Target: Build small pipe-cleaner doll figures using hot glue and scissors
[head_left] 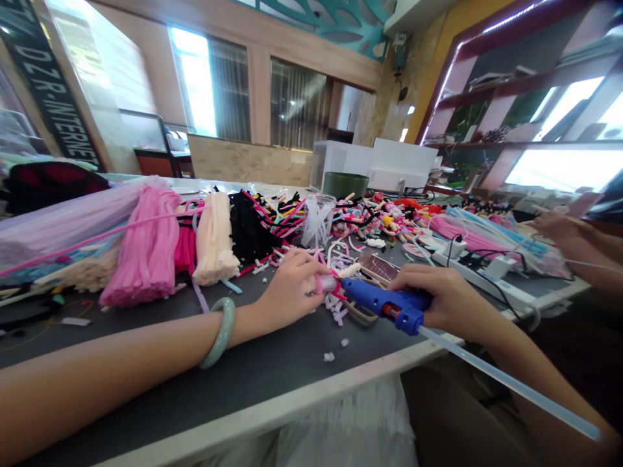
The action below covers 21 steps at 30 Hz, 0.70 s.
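My right hand (440,295) is closed round a blue hot glue gun (377,301), and a long clear glue stick (506,379) sticks out of its back end. The gun's nozzle points left, at a small pink and white piece of pipe cleaner craft (327,283). That piece is pinched in the fingers of my left hand (294,285), and its exact shape is partly hidden by them. Nozzle and craft piece look close together; whether they touch I cannot tell. Beneath them lies a small tray (363,316) among short white and lilac pipe cleaner offcuts (339,314).
Bundles of pink (146,250), cream (217,240) and black pipe cleaners (250,227) lie at the left. Small finished dolls (363,217) are heaped behind my hands. At right are a power strip (481,279) with cables and another person's hands (559,227).
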Tool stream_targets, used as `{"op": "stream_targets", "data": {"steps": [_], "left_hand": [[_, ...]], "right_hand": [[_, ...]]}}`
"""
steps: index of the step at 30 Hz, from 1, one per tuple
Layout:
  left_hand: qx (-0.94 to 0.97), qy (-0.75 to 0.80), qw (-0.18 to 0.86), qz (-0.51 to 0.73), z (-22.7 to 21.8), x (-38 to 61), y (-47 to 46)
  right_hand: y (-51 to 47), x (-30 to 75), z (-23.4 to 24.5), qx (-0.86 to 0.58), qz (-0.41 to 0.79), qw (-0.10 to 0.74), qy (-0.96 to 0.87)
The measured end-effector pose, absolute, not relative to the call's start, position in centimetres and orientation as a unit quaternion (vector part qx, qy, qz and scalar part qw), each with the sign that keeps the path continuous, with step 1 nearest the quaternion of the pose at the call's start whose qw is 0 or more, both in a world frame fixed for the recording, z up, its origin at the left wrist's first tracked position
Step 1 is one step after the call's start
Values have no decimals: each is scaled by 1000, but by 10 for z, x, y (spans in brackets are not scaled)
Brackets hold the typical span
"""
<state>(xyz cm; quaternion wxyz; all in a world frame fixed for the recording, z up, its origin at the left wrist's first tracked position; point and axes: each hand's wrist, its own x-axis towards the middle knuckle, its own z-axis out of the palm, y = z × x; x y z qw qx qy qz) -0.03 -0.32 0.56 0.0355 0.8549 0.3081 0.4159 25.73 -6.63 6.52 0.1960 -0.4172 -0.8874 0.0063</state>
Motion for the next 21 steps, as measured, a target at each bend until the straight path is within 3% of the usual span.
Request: {"op": "stream_targets", "data": {"steps": [21], "left_hand": [[849, 317, 29, 423, 4, 1, -3]], "right_hand": [[-67, 257, 65, -435, 13, 183, -882]]}}
